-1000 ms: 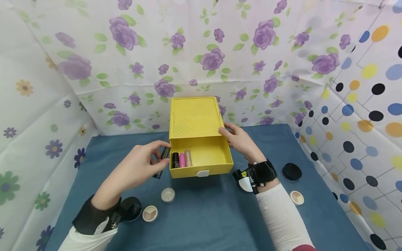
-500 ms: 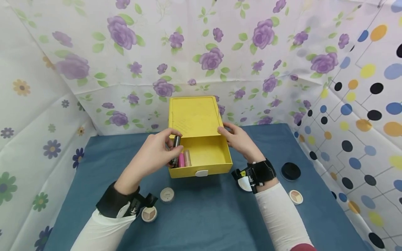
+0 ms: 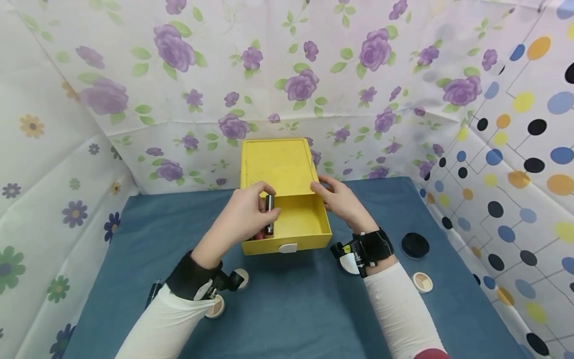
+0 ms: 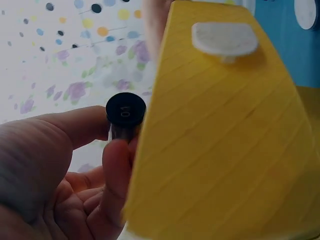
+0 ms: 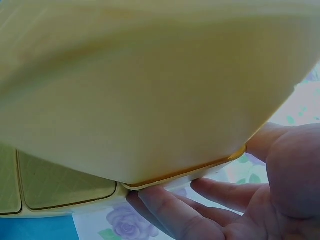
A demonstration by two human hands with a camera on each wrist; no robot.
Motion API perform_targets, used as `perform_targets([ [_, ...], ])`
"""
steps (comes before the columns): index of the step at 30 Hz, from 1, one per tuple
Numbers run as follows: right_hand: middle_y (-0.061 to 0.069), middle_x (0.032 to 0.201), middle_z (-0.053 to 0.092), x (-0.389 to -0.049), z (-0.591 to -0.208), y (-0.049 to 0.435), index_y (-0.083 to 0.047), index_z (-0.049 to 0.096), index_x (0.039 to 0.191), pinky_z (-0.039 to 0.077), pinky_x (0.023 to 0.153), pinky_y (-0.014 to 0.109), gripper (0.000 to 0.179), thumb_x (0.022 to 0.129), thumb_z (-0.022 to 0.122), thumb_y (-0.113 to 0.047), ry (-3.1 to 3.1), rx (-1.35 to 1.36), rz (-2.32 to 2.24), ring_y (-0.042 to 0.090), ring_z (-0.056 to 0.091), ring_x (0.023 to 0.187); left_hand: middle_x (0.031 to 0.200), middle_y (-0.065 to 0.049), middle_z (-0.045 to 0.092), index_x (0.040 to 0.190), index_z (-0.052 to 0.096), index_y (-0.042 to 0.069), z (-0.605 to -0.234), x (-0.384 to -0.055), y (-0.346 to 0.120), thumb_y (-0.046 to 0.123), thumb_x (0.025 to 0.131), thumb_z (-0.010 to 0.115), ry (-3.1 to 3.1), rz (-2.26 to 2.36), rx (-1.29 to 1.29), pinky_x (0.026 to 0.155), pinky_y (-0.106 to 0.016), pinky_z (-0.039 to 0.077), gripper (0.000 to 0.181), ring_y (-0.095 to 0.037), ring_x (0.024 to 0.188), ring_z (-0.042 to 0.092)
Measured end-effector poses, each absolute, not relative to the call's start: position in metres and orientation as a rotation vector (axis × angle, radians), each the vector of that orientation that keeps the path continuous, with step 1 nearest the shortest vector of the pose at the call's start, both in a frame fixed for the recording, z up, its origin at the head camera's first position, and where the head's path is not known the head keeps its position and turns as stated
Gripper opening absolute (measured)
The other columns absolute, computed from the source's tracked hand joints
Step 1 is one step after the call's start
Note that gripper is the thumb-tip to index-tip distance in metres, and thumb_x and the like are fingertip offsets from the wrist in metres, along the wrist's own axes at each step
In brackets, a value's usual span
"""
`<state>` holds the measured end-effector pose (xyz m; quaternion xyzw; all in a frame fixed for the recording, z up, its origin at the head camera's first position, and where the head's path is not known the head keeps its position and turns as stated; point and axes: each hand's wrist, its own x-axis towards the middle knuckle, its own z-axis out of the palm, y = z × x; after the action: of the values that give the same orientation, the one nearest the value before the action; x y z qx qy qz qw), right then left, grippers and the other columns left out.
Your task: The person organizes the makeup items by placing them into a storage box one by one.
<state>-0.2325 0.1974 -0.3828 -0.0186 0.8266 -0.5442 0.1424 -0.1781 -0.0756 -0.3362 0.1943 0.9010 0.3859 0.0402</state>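
My left hand (image 3: 242, 215) pinches a slim dark cosmetic tube (image 3: 269, 219) between thumb and fingers, upright over the left part of the pulled-out yellow drawer (image 3: 314, 242). In the left wrist view the tube's round black end (image 4: 125, 110) reads "01", beside the drawer's front with its white knob (image 4: 225, 39). The other tubes in the drawer are mostly hidden behind this hand. My right hand (image 3: 341, 199) grips the right side of the yellow drawer box (image 3: 278, 164), thumb on the top edge. In the right wrist view its fingers (image 5: 175, 212) lie under the box's edge.
Round concealer palettes lie on both sides, one (image 3: 422, 282) at right and one (image 3: 216, 306) near the left wrist. A black compact (image 3: 415, 245) is at right, a white-faced disc (image 3: 349, 263) near the right wrist. Dark tubes (image 3: 154, 292) lie left, partly behind the left sleeve.
My left hand has carried the dark tube from left of the drawer rightward to a place over it, past the tubes standing inside. The right hand has stayed on the box.
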Motion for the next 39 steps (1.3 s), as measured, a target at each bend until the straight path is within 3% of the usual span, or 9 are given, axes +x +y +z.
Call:
perform_targets([
  [8,0.015,0.166,0.043,-0.232,-0.384,0.199,-0.021,0.031,0.171,0.051,0.112,0.052,0.085,0.103,0.058,-0.066,2.388,-0.019,-1.566,0.033,0.056,0.142,0.062,-0.005,0.062,0.129,0.065,0.001,-0.344,-0.184,-0.052,0.020,0.099,0.079,2.733,1.052,0.579,0.050,-0.034,0.055,0.038,-0.020,0.049,0.063],
  [16,0.015,0.165,0.043,-0.232,-0.384,0.199,-0.020,0.031,0.171,0.051,0.112,0.052,0.085,0.104,0.058,-0.065,2.392,-0.021,-1.559,0.033,0.055,0.142,0.073,-0.004,0.064,0.113,0.065,0.004,-0.349,-0.188,-0.040,0.024,0.094,0.085,2.822,0.850,0.550,0.055,-0.031,0.051,0.035,-0.019,0.059,0.062],
  [22,0.015,0.166,0.041,-0.231,-0.383,0.198,-0.020,0.031,0.171,0.051,0.112,0.052,0.083,0.105,0.057,-0.064,2.403,-0.014,-1.544,0.034,0.055,0.142,0.080,-0.003,0.065,0.110,0.070,0.005,-0.353,-0.189,-0.031,0.030,0.092,0.088,2.879,0.716,0.540,0.059,-0.030,0.051,0.036,-0.017,0.066,0.062],
  [31,0.015,0.166,0.042,-0.233,-0.383,0.197,-0.021,0.031,0.171,0.051,0.112,0.052,0.084,0.104,0.057,-0.065,2.397,-0.020,-1.542,0.034,0.055,0.142,0.066,-0.003,0.058,0.093,0.069,0.008,-0.358,-0.191,-0.026,0.033,0.092,0.087,2.913,0.597,0.515,0.051,-0.029,0.046,0.031,-0.018,0.057,0.059],
  [39,0.014,0.167,0.041,-0.233,-0.383,0.197,-0.021,0.031,0.171,0.050,0.112,0.052,0.085,0.104,0.057,-0.066,2.391,-0.041,-1.550,0.033,0.055,0.142,0.059,-0.001,0.043,0.085,0.069,0.008,-0.357,-0.192,-0.026,0.035,0.091,0.089,2.903,0.510,0.496,0.048,-0.028,0.040,0.034,-0.018,0.052,0.055],
])
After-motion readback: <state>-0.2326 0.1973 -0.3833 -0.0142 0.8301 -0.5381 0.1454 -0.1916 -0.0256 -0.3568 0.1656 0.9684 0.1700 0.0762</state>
